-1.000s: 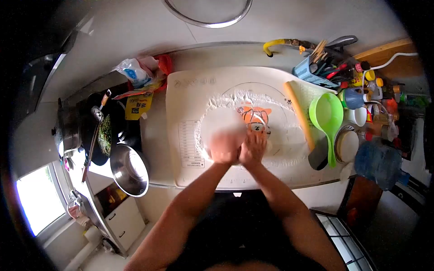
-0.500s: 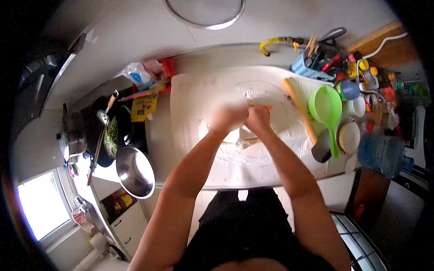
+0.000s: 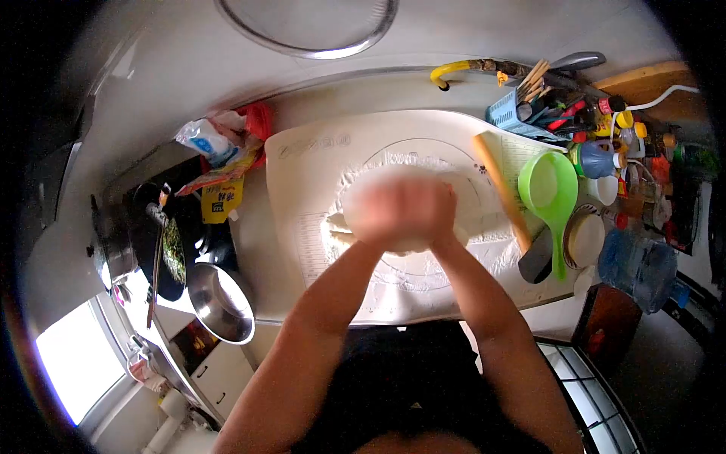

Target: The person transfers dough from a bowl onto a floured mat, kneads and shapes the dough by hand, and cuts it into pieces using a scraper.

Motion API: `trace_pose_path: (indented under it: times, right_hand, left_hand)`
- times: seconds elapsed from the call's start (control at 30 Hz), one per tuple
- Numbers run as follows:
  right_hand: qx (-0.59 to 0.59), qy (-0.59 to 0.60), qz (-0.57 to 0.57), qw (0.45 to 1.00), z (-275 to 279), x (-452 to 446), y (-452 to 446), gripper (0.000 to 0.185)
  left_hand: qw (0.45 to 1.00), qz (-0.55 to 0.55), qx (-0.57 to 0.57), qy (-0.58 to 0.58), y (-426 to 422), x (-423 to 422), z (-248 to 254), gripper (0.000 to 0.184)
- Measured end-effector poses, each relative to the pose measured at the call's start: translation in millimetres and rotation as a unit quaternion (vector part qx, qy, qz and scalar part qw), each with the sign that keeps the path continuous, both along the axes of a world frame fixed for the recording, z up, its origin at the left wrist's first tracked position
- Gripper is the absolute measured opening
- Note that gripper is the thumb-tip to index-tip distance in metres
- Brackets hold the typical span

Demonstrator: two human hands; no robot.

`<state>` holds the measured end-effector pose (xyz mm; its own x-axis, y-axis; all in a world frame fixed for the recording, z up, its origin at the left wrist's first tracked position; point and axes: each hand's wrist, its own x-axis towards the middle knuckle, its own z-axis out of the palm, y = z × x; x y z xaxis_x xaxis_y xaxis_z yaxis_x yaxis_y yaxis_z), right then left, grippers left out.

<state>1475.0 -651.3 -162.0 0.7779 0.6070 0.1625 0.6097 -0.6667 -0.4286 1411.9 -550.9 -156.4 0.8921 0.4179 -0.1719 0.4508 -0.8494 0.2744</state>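
Observation:
Both hands are together over a pale lump of dough point(image 3: 338, 228) on a floured kneading mat point(image 3: 299, 174). My left hand point(image 3: 374, 210) lies on top of the dough, its fingers lost in a blur. Beside it and touching it, my right hand point(image 3: 437, 210) also rests on the dough, its fingers mostly blurred too. The dough shows at the left of the hands and just below the wrists; the rest of it is covered. Loose flour surrounds it on the mat.
Right of the hands lie a wooden rolling pin point(image 3: 501, 189), a dark-bladed scraper point(image 3: 537, 257) and a green ladle-shaped scoop point(image 3: 556, 204). Bottles and a blue utensil basket point(image 3: 505, 113) crowd the right end. A steel bowl point(image 3: 219, 303) and plastic bags point(image 3: 215, 140) are at left.
Both hands have drawn closer together and now overlap more over the dough. More dough shows at their left. The camera view has shifted slightly.

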Motion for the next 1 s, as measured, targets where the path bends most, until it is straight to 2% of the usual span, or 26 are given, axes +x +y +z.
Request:
trace_pose_path:
  times: [0.07,0.13,0.2,0.27,0.3,0.33,0.37,0.4,0.47,0.5,0.53,0.57,0.6,0.67,0.73,0.8,0.87,1.0]
  right_hand:
    - [0.005,-0.047,0.002,0.999,-29,15,8,0.021]
    - [0.015,-0.1,0.004,0.995,-34,37,24,0.021]
    - [-0.028,-0.024,0.009,0.999,-26,37,21,0.019]
    - [0.002,-0.084,-0.001,0.997,-31,37,26,0.018]
    - [-0.004,0.061,0.022,0.998,-27,29,24,0.018]
    - [-0.014,0.212,0.044,0.976,-22,13,21,0.018]
    - [-0.013,0.217,0.046,0.975,-19,-6,20,0.018]
    - [-0.019,0.175,0.043,0.983,-12,-28,16,0.02]
    - [-0.033,0.089,0.038,0.995,2,-70,5,0.023]
    - [0.028,0.008,0.041,0.999,5,-84,2,0.023]
    - [0.09,-0.076,0.041,0.992,6,-93,0,0.024]
    - [0.042,-0.077,0.069,0.994,-9,-103,-4,0.027]
    - [0.034,-0.072,0.086,0.993,-8,-103,-4,0.028]
    - [0.014,-0.053,0.076,0.996,-19,-89,6,0.028]
    - [0.109,-0.065,0.047,0.991,-25,-65,28,0.026]
    - [0.011,-0.054,0.061,0.997,-8,-40,44,0.021]
    - [-0.011,-0.035,0.027,0.999,-3,-24,58,0.019]
    - [-0.02,-0.015,0.006,1.0,-6,6,82,0.015]
  left_hand:
    - [1.0,0.014,-0.02,-0.012,12,18,-4,0.03]
    - [0.998,0.007,0.021,-0.066,21,29,-9,0.034]
    - [1.0,0.013,0.006,-0.002,19,33,1,0.035]
    - [0.997,0.053,0.001,-0.049,28,28,-30,0.039]
    - [0.995,0.06,-0.081,-0.028,32,20,-29,0.041]
    - [0.984,0.067,-0.165,0.0,32,9,-4,0.044]
    - [0.955,0.082,-0.281,0.038,38,-7,22,0.045]
    - [0.975,0.011,-0.212,0.06,43,-22,28,0.037]
    - [0.995,-0.092,-0.039,-0.018,36,-60,39,0.03]
    - [0.979,-0.106,0.049,-0.17,34,-79,26,0.028]
    - [0.93,-0.118,0.137,-0.319,32,-95,1,0.027]
    - [0.949,-0.091,0.098,-0.287,27,-108,-16,0.027]
    - [0.973,-0.074,0.068,-0.209,23,-113,-10,0.028]
    - [0.978,-0.02,0.08,-0.19,26,-100,-23,0.028]
    - [0.989,0.011,0.072,-0.129,42,-83,-32,0.026]
    - [0.996,0.027,0.042,-0.075,58,-53,-11,0.024]
    - [0.981,0.042,0.108,-0.159,71,-33,-20,0.021]
    - [0.989,0.074,0.051,-0.115,92,-2,-14,0.02]
